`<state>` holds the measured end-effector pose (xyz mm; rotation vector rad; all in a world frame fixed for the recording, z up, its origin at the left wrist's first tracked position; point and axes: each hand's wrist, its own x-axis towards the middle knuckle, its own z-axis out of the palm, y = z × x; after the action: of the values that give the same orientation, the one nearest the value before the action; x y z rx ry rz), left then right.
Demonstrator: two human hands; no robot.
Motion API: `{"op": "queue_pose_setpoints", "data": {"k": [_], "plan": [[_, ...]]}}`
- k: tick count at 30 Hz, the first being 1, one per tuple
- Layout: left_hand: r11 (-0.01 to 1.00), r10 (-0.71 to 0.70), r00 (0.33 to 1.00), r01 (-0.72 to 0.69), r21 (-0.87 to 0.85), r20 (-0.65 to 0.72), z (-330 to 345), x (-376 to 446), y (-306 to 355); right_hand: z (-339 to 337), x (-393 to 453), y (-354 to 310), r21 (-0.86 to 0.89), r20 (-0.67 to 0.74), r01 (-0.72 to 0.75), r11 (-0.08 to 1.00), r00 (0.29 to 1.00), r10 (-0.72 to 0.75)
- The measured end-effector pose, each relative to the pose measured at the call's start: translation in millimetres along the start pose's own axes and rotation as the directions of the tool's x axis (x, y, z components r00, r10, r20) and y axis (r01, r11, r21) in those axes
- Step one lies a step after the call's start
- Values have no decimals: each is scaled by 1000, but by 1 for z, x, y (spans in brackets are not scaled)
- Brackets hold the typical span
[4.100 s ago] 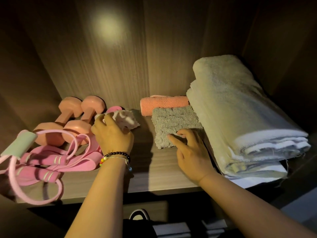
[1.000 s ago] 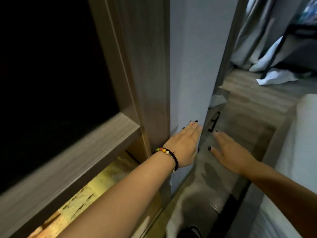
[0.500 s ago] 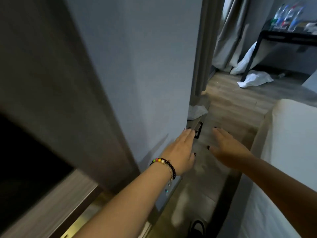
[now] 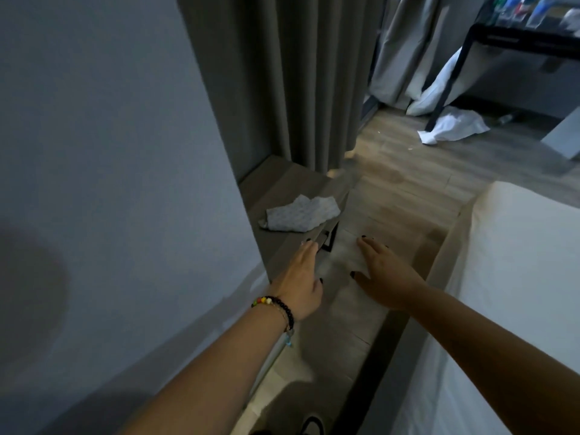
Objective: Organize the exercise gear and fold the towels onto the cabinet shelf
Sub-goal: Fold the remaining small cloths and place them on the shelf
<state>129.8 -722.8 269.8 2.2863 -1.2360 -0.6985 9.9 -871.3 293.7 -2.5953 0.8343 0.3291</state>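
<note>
A crumpled light grey cloth (image 4: 301,217) lies on a low wooden surface (image 4: 282,186) beside the wall, just beyond my hands. My left hand (image 4: 301,277), with a bead bracelet at the wrist, reaches forward with straight fingers near that surface's edge and holds nothing. My right hand (image 4: 383,274) stretches out beside it over the floor, fingers straight, also holding nothing. The cabinet shelf and the exercise gear are out of view.
A grey wall (image 4: 110,152) fills the left. Grey curtains (image 4: 288,73) hang behind the low surface. A white bed (image 4: 518,293) stands at the right. White cloth (image 4: 452,125) lies on the wooden floor under a black table (image 4: 502,36) at the far right.
My view has swung right, away from the cabinet, past its frame and along the wall. The low surface with the grey cloth has come into sight. Both hands stay stretched forward.
</note>
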Motion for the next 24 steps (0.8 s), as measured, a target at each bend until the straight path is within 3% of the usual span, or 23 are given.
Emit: {"op": "queue_pose_setpoints", "data": {"k": [13,19,24], "plan": [[981,-193,980,193,-1,59,35,185,-36,-20,159,66,14,83,62,998,995,-63],[941,-338,934,337,31,115,55,258,-64,-24,227,98,21,140,83,996,986,-85],[883,-466,867,442,159,178,68,316,-104,-11,277,129,22,225,107,994,968,-109]]}}
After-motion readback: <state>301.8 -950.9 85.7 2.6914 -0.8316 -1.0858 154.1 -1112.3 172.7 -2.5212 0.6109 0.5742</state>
